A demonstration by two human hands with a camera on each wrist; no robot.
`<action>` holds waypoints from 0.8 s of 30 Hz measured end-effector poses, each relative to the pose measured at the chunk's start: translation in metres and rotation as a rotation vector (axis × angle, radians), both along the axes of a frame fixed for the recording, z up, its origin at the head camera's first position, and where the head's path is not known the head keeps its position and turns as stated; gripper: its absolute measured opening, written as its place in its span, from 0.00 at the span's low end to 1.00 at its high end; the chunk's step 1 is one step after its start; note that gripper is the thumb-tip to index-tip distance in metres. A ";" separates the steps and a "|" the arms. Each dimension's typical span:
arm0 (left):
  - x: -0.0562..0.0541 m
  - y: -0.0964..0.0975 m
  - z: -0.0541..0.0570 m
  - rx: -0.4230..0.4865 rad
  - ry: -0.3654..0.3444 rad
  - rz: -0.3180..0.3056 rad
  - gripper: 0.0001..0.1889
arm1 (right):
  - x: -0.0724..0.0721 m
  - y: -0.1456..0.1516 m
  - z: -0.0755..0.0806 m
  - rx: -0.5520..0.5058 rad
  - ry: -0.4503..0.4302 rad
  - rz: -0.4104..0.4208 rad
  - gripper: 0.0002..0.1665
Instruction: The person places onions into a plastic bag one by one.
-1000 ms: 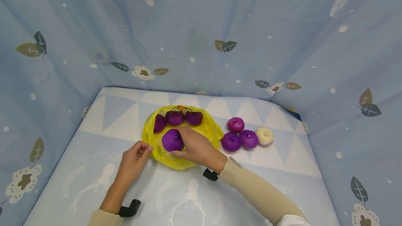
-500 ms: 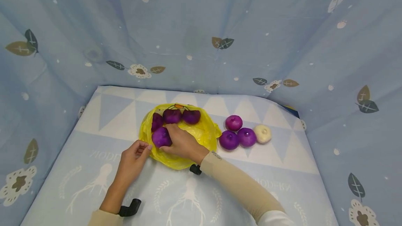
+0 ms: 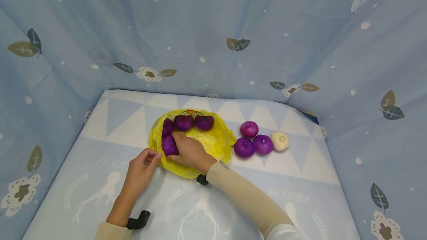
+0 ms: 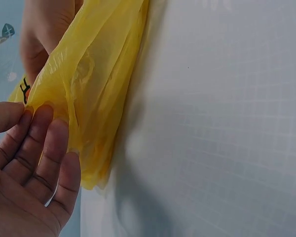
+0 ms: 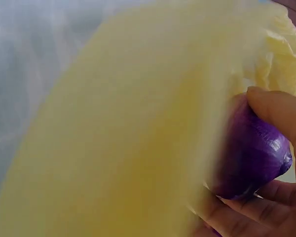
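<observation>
A yellow plastic bag (image 3: 213, 142) lies spread wide with its mouth up. My left hand (image 3: 141, 169) pinches its near-left rim between thumb and fingertips, as the left wrist view shows on the thin film (image 4: 96, 94). Inside the bag, my right hand (image 3: 191, 153) grips a purple onion (image 3: 169, 146) at the left side. In the right wrist view, thumb and fingers curl round this onion (image 5: 256, 150), while blurred yellow film covers much of the picture. Three more purple onions sit along the bag's back and left, among them a back-middle onion (image 3: 184, 122).
Right of the bag, a small purple onion (image 3: 249, 129), two larger purple onions (image 3: 263, 145) and a white onion (image 3: 280, 141) lie close together on the patterned tablecloth (image 3: 300, 180). A blue curtain (image 3: 200, 29) surrounds the table's back and sides.
My right hand has carried its purple onion leftward and down into the bag, beside the onion at the left. The left hand keeps its pinch on the rim.
</observation>
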State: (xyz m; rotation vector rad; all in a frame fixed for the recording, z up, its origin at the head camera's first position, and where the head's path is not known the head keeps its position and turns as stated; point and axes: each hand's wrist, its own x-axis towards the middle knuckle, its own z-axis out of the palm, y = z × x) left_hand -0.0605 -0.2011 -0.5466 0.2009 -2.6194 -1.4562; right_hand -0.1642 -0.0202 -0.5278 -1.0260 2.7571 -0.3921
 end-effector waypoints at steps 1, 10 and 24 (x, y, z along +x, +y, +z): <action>0.000 0.000 0.000 0.003 -0.002 -0.002 0.12 | 0.000 0.000 0.000 0.003 0.003 -0.010 0.48; 0.000 0.000 0.001 0.006 -0.021 -0.003 0.13 | 0.003 -0.002 -0.009 -0.004 0.027 -0.050 0.46; 0.002 -0.002 0.001 0.002 -0.017 -0.001 0.14 | 0.008 0.000 -0.014 -0.068 0.045 -0.071 0.49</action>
